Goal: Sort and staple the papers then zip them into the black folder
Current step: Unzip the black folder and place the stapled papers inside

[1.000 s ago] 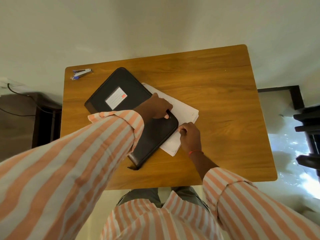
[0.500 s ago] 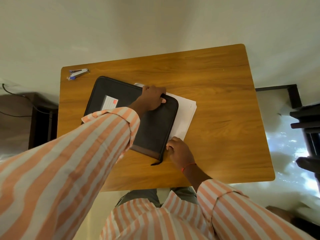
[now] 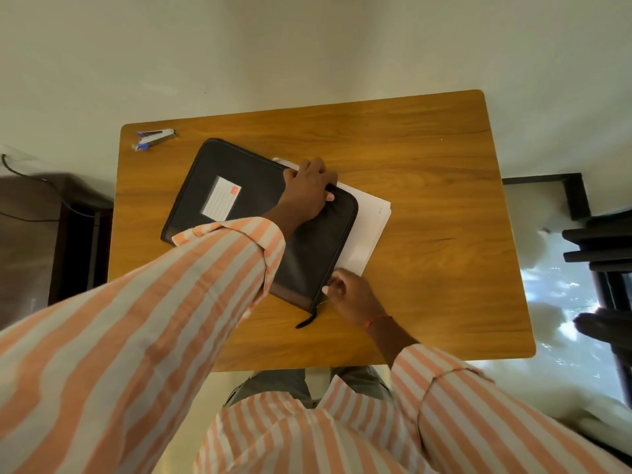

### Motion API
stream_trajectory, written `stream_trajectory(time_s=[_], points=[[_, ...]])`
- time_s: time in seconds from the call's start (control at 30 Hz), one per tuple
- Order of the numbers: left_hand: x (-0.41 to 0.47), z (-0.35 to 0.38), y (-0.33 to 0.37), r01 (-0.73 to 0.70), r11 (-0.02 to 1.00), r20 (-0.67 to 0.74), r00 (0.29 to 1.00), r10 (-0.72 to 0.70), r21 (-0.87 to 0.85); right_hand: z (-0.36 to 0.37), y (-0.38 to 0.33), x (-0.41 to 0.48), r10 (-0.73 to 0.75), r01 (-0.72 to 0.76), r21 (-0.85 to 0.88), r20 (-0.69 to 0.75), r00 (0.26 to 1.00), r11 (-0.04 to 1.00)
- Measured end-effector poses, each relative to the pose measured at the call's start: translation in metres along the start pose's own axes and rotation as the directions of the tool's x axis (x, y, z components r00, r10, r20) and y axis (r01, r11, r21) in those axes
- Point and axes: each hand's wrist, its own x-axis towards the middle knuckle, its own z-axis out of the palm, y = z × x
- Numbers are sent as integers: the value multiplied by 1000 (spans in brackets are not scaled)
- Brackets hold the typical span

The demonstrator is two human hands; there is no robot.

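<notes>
Two hands work the flat black zip folder (image 3: 260, 213) lying over white paper sheets (image 3: 369, 227) on the wooden tabletop (image 3: 444, 200): left hand (image 3: 307, 189) grips its far edge to steady it, right hand (image 3: 349, 292) pinches, seemingly, the zipper at the near corner.

The folder (image 3: 239, 186) lies mid-table (image 3: 444, 200), partly over the papers (image 3: 369, 220) (which jut out to its right), with the stapler (image 3: 154, 138) at the far left corner.

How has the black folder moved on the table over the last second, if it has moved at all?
Yes. The black folder has turned clockwise, its lower corner swinging toward the table's near edge, while the stapler stayed put.
</notes>
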Motion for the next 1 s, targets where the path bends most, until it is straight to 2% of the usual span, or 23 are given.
stream_trajectory(time_s=[0.07, 0.13, 0.17, 0.23, 0.3, 0.33, 0.37, 0.4, 0.43, 0.47, 0.57, 0.63, 0.7, 0.77, 0.83, 0.9, 1.0], points=[[0, -5, 6, -59, 998, -31, 998, 58, -29, -16, -12, 11, 84, -60, 281, -74, 994, 958], [-5, -12, 15, -111, 993, -57, 992, 108, -50, -29, -25, 25, 168, -70, 539, -134, 977, 840], [-9, -17, 20, -138, 989, -69, 989, 134, -57, -35, -29, 32, 191, -55, 609, -161, 968, 791], [-21, -25, 27, -164, 981, -124, 981, 151, -104, -42, -33, 38, 193, -30, 618, -198, 961, 785], [-39, -29, 30, -66, 971, -252, 968, 6, -229, -41, -35, 33, 151, -18, 561, -191, 970, 828], [-49, -31, 32, 36, 942, -325, 934, -151, -334, -40, -38, 27, 109, 4, 515, -190, 976, 857], [-60, -33, 34, 154, 868, -355, 868, -347, -471, -38, -38, 20, 68, 28, 453, -193, 979, 891], [-69, -38, 37, 255, 743, -317, 784, -533, -619, -37, -40, 12, 10, 68, 393, -192, 981, 917], [-79, -42, 41, 331, 599, -233, 703, -672, -729, -35, -42, 4, -67, 124, 313, -187, 980, 942], [-87, -46, 44, 388, 487, -148, 644, -750, -782, -34, -46, -4, -158, 193, 226, -165, 974, 955], [-104, -59, 49, 487, 355, -20, 568, -823, -798, -36, -62, -18, -393, 391, -106, 1, 919, 914], [-121, -66, 45, 460, 282, 4, 529, -849, -842, -36, -72, -17, -468, 490, -262, 147, 872, 831], [-146, -70, 39, 398, 252, -21, 500, -866, -882, -35, -75, -3, -499, 532, -359, 187, 846, 767], [-178, -71, 27, 300, 236, -75, 465, -882, -924, -37, -65, 26, -411, 425, -418, 128, 902, 803], [-215, -75, 9, 234, 237, -122, 419, -900, -943, -37, -55, 57, -215, 210, -548, 56, 975, 809], [-246, -77, -11, 214, 211, -108, 412, -905, -954, -37, -46, 73, -107, 62, -640, -32, 994, 766], [-296, -74, -50, 229, 90, 2, 371, -929, -969, -30, -48, 84, 10, -62, -607, -90, 996, 792]])
